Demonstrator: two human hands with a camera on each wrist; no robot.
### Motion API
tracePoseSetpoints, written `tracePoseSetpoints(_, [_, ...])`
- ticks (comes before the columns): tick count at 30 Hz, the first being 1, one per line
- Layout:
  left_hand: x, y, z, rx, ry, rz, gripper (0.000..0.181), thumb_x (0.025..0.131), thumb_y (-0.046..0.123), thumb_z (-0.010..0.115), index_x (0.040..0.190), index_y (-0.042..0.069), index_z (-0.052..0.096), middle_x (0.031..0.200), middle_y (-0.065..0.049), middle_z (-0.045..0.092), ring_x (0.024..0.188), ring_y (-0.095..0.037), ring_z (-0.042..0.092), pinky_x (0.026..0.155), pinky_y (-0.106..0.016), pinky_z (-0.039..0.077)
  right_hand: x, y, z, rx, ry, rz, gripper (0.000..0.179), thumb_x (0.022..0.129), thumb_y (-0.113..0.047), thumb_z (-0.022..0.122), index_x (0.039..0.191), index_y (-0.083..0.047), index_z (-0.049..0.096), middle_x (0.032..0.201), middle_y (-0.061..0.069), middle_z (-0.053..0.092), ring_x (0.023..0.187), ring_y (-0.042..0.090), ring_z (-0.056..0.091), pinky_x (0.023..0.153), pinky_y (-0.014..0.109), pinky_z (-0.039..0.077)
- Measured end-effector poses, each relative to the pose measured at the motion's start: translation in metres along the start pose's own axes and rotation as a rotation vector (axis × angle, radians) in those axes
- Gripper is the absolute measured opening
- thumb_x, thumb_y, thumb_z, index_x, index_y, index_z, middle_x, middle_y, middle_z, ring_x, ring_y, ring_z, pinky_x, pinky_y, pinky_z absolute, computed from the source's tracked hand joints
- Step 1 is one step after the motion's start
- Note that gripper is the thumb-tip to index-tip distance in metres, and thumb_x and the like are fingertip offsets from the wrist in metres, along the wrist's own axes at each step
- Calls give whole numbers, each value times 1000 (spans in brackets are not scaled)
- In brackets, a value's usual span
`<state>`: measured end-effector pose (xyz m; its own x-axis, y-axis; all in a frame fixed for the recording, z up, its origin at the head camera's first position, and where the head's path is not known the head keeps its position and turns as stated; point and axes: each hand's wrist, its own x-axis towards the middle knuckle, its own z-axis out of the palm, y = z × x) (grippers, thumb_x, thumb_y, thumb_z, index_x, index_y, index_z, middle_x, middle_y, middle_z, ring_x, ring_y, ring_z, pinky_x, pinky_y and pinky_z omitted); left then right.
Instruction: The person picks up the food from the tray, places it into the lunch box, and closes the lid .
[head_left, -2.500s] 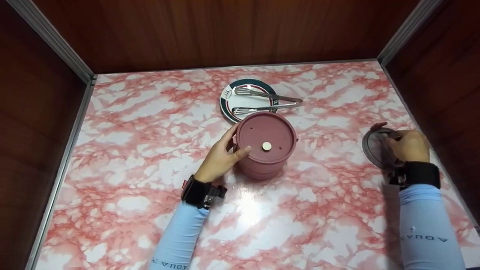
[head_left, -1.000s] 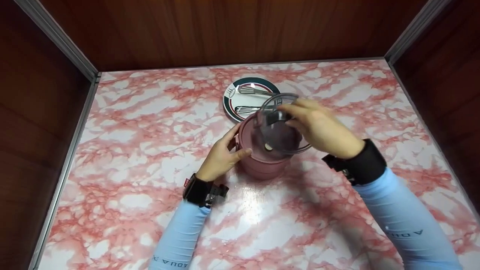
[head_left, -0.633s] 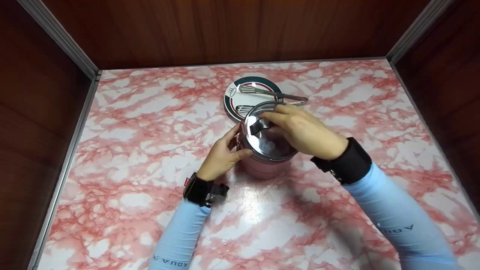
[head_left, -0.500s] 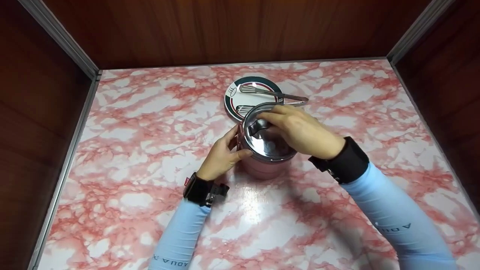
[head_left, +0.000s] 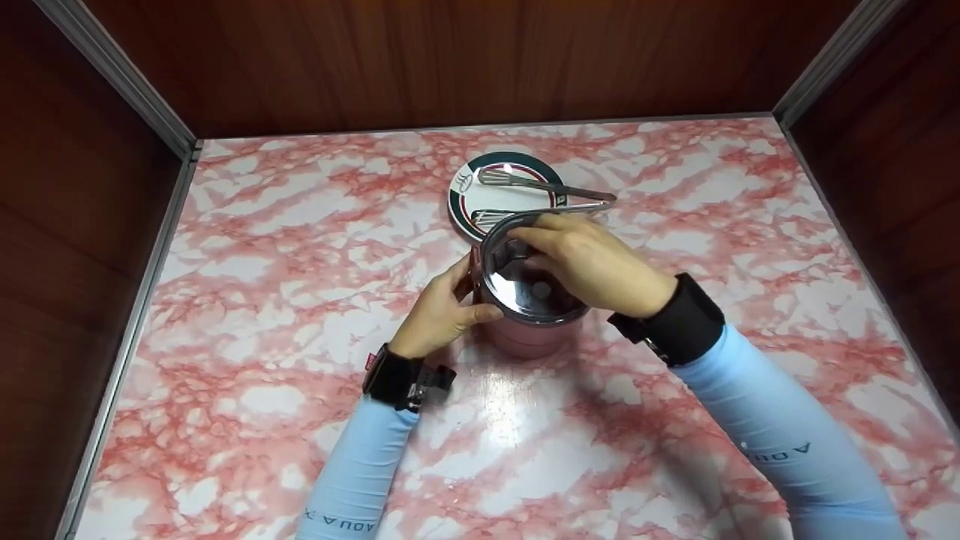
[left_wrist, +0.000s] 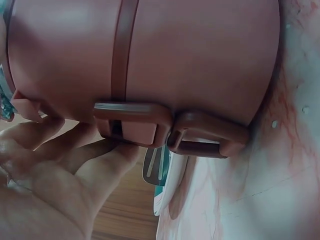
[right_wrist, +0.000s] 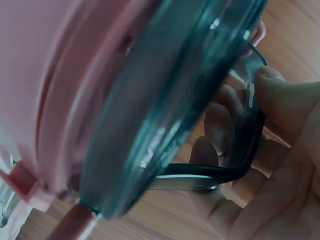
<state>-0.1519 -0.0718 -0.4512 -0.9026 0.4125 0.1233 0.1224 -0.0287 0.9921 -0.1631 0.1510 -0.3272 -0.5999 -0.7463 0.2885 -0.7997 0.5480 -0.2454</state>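
A round pink lunch box [head_left: 525, 341] stands upright mid-table. My left hand [head_left: 442, 315] grips its left side, thumb at the upper rim. In the left wrist view, fingers [left_wrist: 107, 170] bend behind the box near a clip [left_wrist: 135, 125]. A clear, dark-tinted lid [head_left: 525, 304] lies over the top, and a pale round button shows through it. My right hand [head_left: 592, 262] holds the lid's dark handle [right_wrist: 245, 160], fingers curled under it in the right wrist view. Lid and box rim are close together; whether the lid is fully seated I cannot tell.
Just behind the lunch box is a green-rimmed plate [head_left: 517, 160]. Slotted metal tongs [head_left: 577, 190] lie on it, their joined end sticking out to the right. Dark wooden panels [head_left: 480, 67] enclose the marbled pink table [head_left: 300, 300] at the back and sides.
My right hand has brought the lid from the table's right side over to the lunch box and lowered it onto the top. My left hand has kept its hold on the box.
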Motion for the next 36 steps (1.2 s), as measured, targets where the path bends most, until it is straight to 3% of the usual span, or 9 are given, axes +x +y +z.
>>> tracePoseSetpoints(5, [0,2,-2,-19,-30,18,108,68,40,79,155,5,26,159,-7,31,142,-19,34,113,-26,31,0,-1,0,22,-5,22,31,94,-5,66,125,-1,65,98,13,63,87,27,61,79,42,53])
tracePoseSetpoints(13, [0,1,-1,21,-18,23,108,69,46,80,155,7,27,157,-4,34,140,-14,36,113,-24,30,2,-3,-2,18,-10,54,34,92,-3,69,125,1,65,93,14,62,82,28,60,75,43,53])
tracePoseSetpoints(19, [0,0,-1,27,-15,28,104,71,40,79,155,8,28,157,-4,34,140,-14,37,113,-24,30,2,-4,-1,10,-7,62,33,91,-3,70,124,1,66,93,14,63,83,29,62,75,44,53])
tracePoseSetpoints(28, [0,2,-1,27,-3,-44,104,71,32,80,156,7,24,157,-10,33,141,-19,36,112,-22,31,1,3,-2,82,-20,41,34,92,-3,69,125,0,67,105,15,67,95,27,65,82,41,55])
tracePoseSetpoints(36, [-7,28,3,9,-7,-55,107,71,32,80,155,0,22,157,-13,34,141,-22,37,112,-25,32,-3,0,0,60,20,86,37,89,-6,73,125,-1,67,95,14,67,88,28,66,79,43,54])
